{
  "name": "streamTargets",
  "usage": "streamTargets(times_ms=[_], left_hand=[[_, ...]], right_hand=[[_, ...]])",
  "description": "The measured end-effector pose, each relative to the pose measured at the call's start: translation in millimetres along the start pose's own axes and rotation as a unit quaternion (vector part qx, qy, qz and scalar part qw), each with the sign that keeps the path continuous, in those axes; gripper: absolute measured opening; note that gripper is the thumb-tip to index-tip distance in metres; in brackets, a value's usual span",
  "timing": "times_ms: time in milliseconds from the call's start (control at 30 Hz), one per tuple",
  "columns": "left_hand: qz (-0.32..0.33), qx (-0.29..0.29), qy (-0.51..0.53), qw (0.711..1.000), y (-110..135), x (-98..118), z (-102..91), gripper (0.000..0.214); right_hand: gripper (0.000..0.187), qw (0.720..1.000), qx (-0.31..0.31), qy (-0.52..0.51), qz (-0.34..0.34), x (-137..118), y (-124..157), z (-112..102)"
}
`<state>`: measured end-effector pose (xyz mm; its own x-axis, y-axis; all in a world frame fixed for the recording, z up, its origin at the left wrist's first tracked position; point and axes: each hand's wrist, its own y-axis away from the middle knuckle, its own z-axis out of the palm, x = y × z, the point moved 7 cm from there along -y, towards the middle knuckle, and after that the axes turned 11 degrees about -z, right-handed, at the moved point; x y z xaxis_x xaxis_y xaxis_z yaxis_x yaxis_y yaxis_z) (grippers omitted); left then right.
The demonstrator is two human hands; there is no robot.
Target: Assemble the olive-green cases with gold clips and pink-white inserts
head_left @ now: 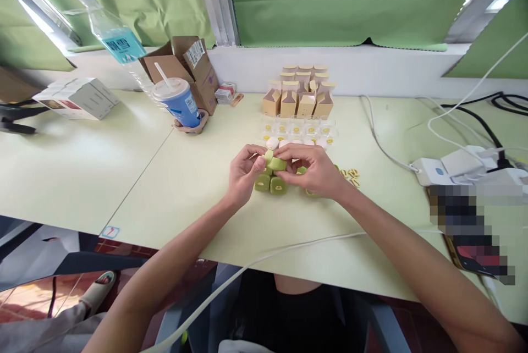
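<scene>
Between my two hands is a small light-green case [276, 164], held above the table with its parts at an angle to each other. My left hand [244, 172] pinches its left side between thumb and fingers. On the right side, my right hand [312, 169] grips it with thumb and fingertips, which partly hide it. Several darker green cases [278, 186] with a small gold mark lie just below and behind the hands. Rounded pale-pink pieces [272, 143] sit beyond my fingers, at the front of a clear plastic tray [296, 125] with yellow marks in its compartments.
Small open cardboard boxes [289, 103] stand in rows behind the tray. Yellow loops [352, 176] lie right of my right hand. A blue cup [185, 108], bottle [119, 45] and carton [202, 75] stand left. Power strips [437, 170], cables and a phone [478, 257] occupy the right.
</scene>
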<state>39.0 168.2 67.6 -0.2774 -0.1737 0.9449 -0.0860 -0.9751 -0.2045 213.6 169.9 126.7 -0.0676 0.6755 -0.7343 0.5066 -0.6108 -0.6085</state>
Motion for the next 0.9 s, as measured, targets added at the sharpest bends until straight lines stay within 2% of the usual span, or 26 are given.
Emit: streamTargets(times_ms=[167,267,367,467,567,700,900], left_hand=[[-0.004,-0.007,-0.007,1.000,-0.2,-1.0,1.0,0.046],[0.010,-0.009,-0.021,1.000,-0.3,0.9,0.5,0.045],[0.012,-0.010,-0.019,1.000,-1.4,1.9,-1.1,0.044],[-0.002,-0.004,-0.016,1.000,-3.3,0.6,-3.7,0.047],[0.001,0.001,-0.023,1.000,-4.5,0.8,-4.8,0.048],[0.008,-0.004,-0.029,1.000,-4.9,1.1,-3.8,0.047],[0.012,0.013,-0.031,0.999,-7.0,0.7,-8.1,0.047]], right_hand=[[0.021,0.994,-0.017,-0.040,0.097,11.3,2.8,2.1],[0.030,0.990,-0.031,-0.059,0.122,15.5,4.2,3.3],[0.031,0.992,-0.033,-0.060,0.104,13.7,2.5,2.5],[0.022,0.995,-0.032,-0.060,0.075,9.4,-0.3,1.3],[0.018,0.993,-0.044,-0.075,0.085,9.5,-0.8,0.9],[0.021,0.989,-0.041,-0.102,0.100,10.9,-1.6,-1.4],[0.026,0.987,-0.040,-0.128,0.087,14.3,-3.1,1.3]])
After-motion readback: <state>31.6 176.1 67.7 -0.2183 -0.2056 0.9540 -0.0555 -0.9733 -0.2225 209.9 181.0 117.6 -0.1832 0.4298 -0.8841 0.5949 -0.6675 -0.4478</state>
